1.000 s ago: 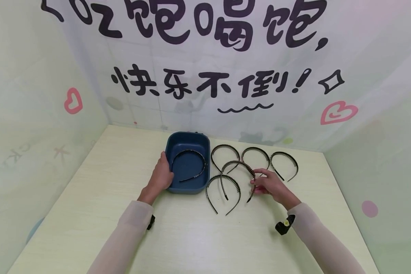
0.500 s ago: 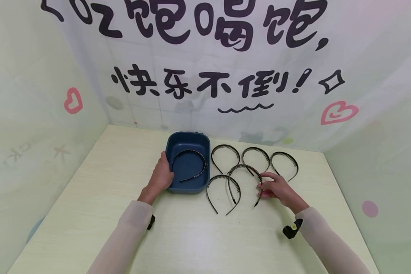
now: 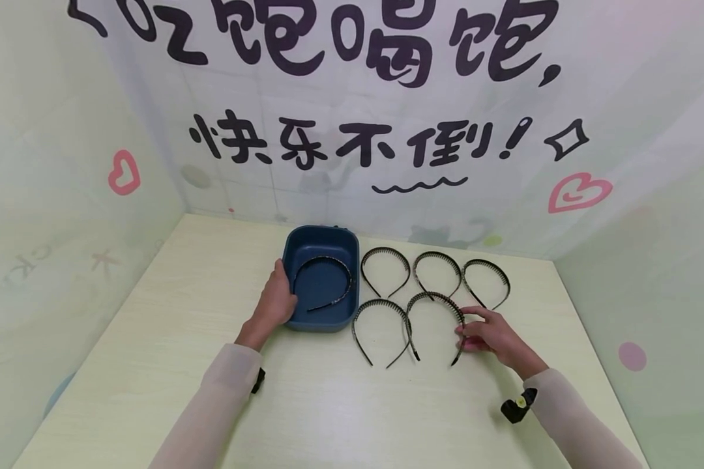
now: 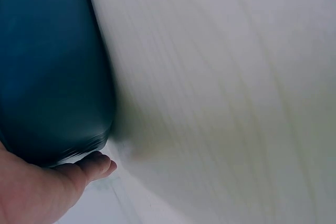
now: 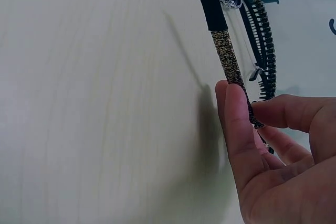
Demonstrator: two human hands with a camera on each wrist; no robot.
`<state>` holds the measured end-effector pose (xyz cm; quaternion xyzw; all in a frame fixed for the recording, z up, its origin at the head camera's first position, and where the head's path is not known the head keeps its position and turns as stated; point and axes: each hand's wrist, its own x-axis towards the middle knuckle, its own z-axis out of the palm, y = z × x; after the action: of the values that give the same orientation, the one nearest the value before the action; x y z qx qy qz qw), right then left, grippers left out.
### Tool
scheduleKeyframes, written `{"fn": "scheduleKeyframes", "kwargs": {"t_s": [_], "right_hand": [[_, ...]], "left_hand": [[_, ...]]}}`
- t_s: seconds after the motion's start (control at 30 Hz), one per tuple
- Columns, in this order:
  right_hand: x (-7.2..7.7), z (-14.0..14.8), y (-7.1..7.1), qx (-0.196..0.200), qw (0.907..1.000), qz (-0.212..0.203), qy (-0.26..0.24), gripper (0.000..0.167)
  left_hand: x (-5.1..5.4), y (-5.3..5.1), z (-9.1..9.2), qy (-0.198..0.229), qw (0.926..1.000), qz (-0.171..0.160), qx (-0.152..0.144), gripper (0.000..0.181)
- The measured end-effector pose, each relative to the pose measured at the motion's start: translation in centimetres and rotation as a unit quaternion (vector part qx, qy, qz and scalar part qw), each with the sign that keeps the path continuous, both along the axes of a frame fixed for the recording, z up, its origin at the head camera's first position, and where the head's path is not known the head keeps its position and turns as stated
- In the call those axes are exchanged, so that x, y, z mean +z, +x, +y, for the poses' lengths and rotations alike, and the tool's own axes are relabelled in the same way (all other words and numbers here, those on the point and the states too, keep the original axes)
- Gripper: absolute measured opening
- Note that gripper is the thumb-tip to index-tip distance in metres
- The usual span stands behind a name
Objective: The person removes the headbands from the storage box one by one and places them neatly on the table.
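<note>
Near the back wall stands a blue plastic box (image 3: 322,319), one headband (image 3: 345,264) inside it. My left hand (image 3: 276,299) holds the box's left wall, fingers along the outside and thumb at the rim; in the left wrist view those fingers (image 4: 94,165) lie by a lower corner. Thumb and fingers of my right hand (image 3: 495,333) pinch one side of a toothed black headband (image 3: 435,295). The right wrist view shows its gold-flecked band and black end (image 5: 214,13). The held headband's left leg overlaps another headband (image 3: 381,303) on the table.
Three more headbands, a left one (image 3: 385,250), a middle one (image 3: 438,255) and a right one (image 3: 487,264), lie in a row right of the box. Printed cloth walls (image 3: 340,176) enclose the pale wooden table (image 3: 346,404) at the back and sides.
My right hand has moved right and toward me with the pinched headband, from above the front-left headband to beside it. The left hand and the box have stayed put.
</note>
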<state>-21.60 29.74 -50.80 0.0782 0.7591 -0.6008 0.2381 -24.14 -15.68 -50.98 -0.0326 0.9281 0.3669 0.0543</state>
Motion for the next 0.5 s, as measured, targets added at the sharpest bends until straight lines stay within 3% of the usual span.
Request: {"fn": "scheduleKeyframes", "kwargs": {"t_s": [0.2,0.5], "right_hand": [[-0.1,0.7,0.2,-0.004,0.9999,0.0,0.01,0.059],[-0.1,1.8,0.5,0.002,0.9999,0.003,0.016,0.056]], "left_hand": [[0.3,0.2,0.1,-0.005,1.0,0.008,0.002,0.076],[-0.3,-0.1,-0.2,-0.008,0.9999,0.008,-0.006,0.077]]}}
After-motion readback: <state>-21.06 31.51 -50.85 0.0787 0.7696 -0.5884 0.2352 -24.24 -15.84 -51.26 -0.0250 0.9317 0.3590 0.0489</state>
